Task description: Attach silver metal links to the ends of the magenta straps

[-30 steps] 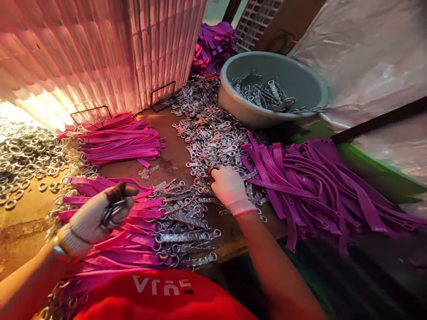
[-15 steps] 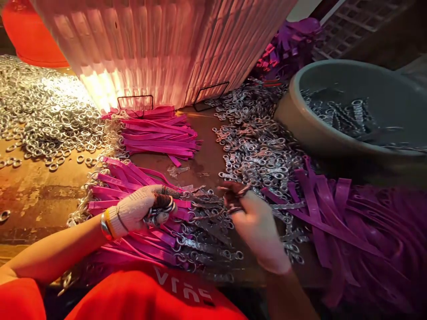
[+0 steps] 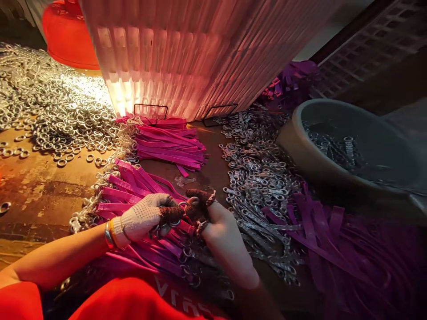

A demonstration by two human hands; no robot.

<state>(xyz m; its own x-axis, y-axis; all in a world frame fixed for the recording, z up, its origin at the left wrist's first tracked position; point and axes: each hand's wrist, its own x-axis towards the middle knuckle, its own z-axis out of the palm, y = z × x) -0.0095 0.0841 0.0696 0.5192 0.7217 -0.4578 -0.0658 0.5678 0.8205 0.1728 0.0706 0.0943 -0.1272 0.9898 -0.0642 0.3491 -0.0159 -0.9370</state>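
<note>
My left hand (image 3: 150,218), in a dotted white glove with dark fingertips, is closed around several metal rings. Its thumb and finger meet the fingers of my right hand (image 3: 216,231). That right hand is also gloved and pinched closed; what sits in its fingertips is too small and covered to make out. Beneath both hands lies a fanned bundle of pink straps (image 3: 133,191), with metal rings at the left ends and metal chain pieces toward the right ends. A second bundle of pink straps (image 3: 170,144) lies farther back.
Loose metal rings (image 3: 66,115) are heaped at the left under a red lamp (image 3: 70,40). A corrugated panel (image 3: 160,58) stands behind. Metal chain pieces (image 3: 260,178) are piled at the right, beside a grey tub (image 3: 290,138) holding more metal pieces and a heap of purple straps (image 3: 333,249).
My right hand has moved left, away from the chain ends, and now meets my left hand. The left hand stays closed on the rings. The view has shifted slightly.
</note>
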